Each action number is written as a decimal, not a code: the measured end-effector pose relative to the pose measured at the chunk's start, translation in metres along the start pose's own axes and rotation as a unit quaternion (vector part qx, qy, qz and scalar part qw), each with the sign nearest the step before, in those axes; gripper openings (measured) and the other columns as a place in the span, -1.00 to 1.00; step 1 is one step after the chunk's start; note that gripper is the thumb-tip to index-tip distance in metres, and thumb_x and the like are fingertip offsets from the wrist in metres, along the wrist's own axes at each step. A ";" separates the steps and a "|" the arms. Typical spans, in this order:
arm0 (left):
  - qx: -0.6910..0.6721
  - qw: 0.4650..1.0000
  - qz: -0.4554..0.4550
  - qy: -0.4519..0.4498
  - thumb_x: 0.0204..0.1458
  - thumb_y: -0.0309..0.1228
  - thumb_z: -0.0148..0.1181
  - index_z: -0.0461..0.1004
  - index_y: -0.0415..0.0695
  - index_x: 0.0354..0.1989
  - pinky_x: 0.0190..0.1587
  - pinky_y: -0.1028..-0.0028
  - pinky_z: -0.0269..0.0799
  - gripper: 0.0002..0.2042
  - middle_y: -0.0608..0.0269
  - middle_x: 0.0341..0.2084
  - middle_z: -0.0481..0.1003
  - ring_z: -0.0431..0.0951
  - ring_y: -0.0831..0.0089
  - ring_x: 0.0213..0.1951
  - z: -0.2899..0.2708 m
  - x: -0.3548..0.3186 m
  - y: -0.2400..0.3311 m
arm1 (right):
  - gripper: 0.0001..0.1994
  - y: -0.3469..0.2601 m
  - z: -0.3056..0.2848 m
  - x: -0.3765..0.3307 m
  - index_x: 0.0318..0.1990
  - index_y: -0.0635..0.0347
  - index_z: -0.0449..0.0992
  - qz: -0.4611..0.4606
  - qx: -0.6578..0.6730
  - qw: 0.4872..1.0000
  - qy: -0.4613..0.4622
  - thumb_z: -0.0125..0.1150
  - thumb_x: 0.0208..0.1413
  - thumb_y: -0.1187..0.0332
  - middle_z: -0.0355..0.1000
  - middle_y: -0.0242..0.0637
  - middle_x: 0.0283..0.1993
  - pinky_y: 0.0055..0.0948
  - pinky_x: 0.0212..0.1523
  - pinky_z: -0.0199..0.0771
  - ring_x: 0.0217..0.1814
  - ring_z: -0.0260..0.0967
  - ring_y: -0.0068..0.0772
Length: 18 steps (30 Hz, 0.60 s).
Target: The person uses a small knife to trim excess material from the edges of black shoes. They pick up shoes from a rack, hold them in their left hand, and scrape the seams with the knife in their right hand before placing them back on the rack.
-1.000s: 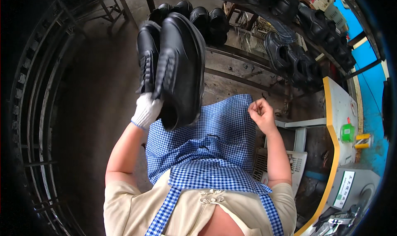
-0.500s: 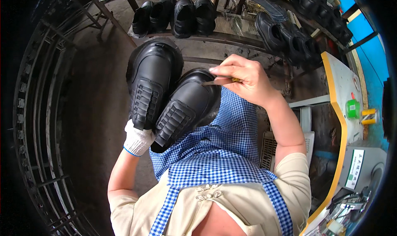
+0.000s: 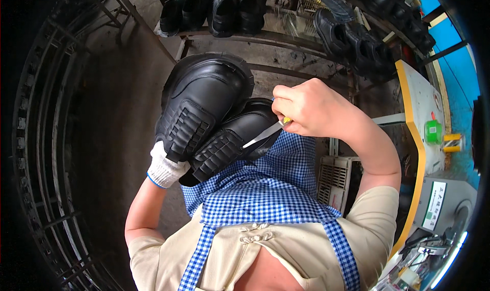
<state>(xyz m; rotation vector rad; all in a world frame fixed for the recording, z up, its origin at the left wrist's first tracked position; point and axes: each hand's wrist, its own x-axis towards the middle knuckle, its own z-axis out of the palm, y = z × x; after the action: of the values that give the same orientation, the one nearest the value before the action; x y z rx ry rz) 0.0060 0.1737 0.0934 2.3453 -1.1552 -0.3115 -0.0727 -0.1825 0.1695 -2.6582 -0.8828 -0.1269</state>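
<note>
My left hand [image 3: 166,169], in a white knit glove with a blue hem, grips a pair of black shoes at their heel ends. Its fingers are mostly hidden behind them. The left shoe [image 3: 201,89] overlaps the right shoe [image 3: 247,122], toes pointing away from me; both have ribbed bands across the instep. A ragged dark rim shows around the left sole. Bare, my right hand [image 3: 311,107] closes on a narrow pointed knife [image 3: 266,134] with yellow on its handle. The knife tip lies at the side of the right shoe's ribbed instep.
Black shoes [image 3: 224,10] line a rack shelf [image 3: 255,40] ahead, with several more shoes [image 3: 334,33] at far right. A yellow-edged bench [image 3: 411,112] stands on my right, bearing a grey machine [image 3: 449,204]. Metal racking [image 3: 56,163] runs along my left; a plastic crate [image 3: 334,176] sits below.
The shoes have tilted and shifted right, with the left one covering more of the other. My right hand has moved down and right, taking the knife tip from the toe area to the instep.
</note>
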 end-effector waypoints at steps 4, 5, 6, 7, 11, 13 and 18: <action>0.009 1.000 0.027 0.012 -0.02 -0.57 0.21 0.49 -0.13 0.12 0.16 0.32 0.45 -0.55 0.10 0.07 0.51 0.50 0.19 0.13 0.000 0.002 0.001 | -0.74 0.005 0.019 -0.002 -0.44 0.23 0.43 0.020 0.015 1.000 0.018 0.40 -0.26 0.37 0.36 -0.25 -0.40 -0.29 -0.43 0.53 -0.44 0.49 -0.21; 0.083 0.993 0.079 0.028 -0.02 -0.57 0.21 0.49 -0.13 0.12 0.16 0.32 0.45 -0.56 0.10 0.06 0.52 0.50 0.19 0.13 -0.003 0.004 0.007 | -0.74 0.006 0.022 -0.004 -0.44 0.23 0.42 0.029 0.025 0.999 0.026 0.40 -0.26 0.38 0.36 -0.25 -0.41 -0.29 -0.43 0.52 -0.44 0.48 -0.20; 0.076 0.994 0.068 0.028 -0.02 -0.57 0.21 0.49 -0.13 0.12 0.16 0.32 0.45 -0.55 0.10 0.06 0.52 0.51 0.18 0.12 -0.001 0.002 0.004 | -0.76 0.007 0.024 -0.005 -0.45 0.22 0.41 0.027 0.050 0.997 0.047 0.38 -0.25 0.40 0.35 -0.25 -0.43 -0.31 -0.44 0.50 -0.46 0.47 -0.22; 0.068 0.996 0.057 0.029 -0.02 -0.57 0.21 0.49 -0.13 0.12 0.16 0.32 0.45 -0.55 0.10 0.05 0.52 0.51 0.18 0.12 0.002 -0.002 -0.004 | -0.77 0.008 0.026 -0.006 -0.45 0.22 0.40 0.026 0.075 0.994 0.069 0.36 -0.25 0.43 0.34 -0.26 -0.44 -0.33 -0.45 0.48 -0.47 0.45 -0.23; 0.026 0.999 0.028 0.012 0.24 -0.58 -0.06 0.35 -0.21 0.24 0.19 0.37 0.44 -0.62 0.14 0.18 0.43 0.48 0.38 0.15 0.002 -0.019 -0.019 | -0.78 0.022 0.046 -0.020 -0.48 0.21 0.36 0.065 0.286 0.940 0.174 0.25 -0.36 0.58 0.29 -0.32 -0.49 -0.45 -0.56 0.26 -0.57 0.29 -0.40; 0.103 0.992 0.065 0.033 0.26 -0.58 -0.11 0.33 -0.23 0.25 0.18 0.38 0.45 -0.62 0.14 0.19 0.42 0.48 0.40 0.14 -0.003 -0.015 -0.017 | -0.78 0.026 0.051 -0.029 -0.44 0.21 0.39 0.086 0.306 0.925 0.207 0.28 -0.30 0.60 0.35 -0.32 -0.45 -0.56 -0.54 0.24 -0.55 0.27 -0.46; -0.039 0.996 -0.082 0.020 -0.05 -0.53 0.21 0.45 -0.12 0.18 0.18 0.29 0.44 -0.50 0.11 0.13 0.48 0.49 0.18 0.15 0.008 -0.026 -0.028 | -0.74 0.011 0.039 -0.019 -0.31 0.21 0.57 0.039 0.269 0.932 0.240 0.46 -0.24 0.57 0.49 -0.29 -0.35 -0.55 -0.49 0.41 -0.44 0.45 -0.43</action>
<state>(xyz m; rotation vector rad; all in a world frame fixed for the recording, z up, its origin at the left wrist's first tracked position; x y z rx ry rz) 0.0055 0.2062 0.0707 2.3706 -0.9176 -0.3576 -0.0820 -0.1880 0.1265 -2.0132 -0.5472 -0.4292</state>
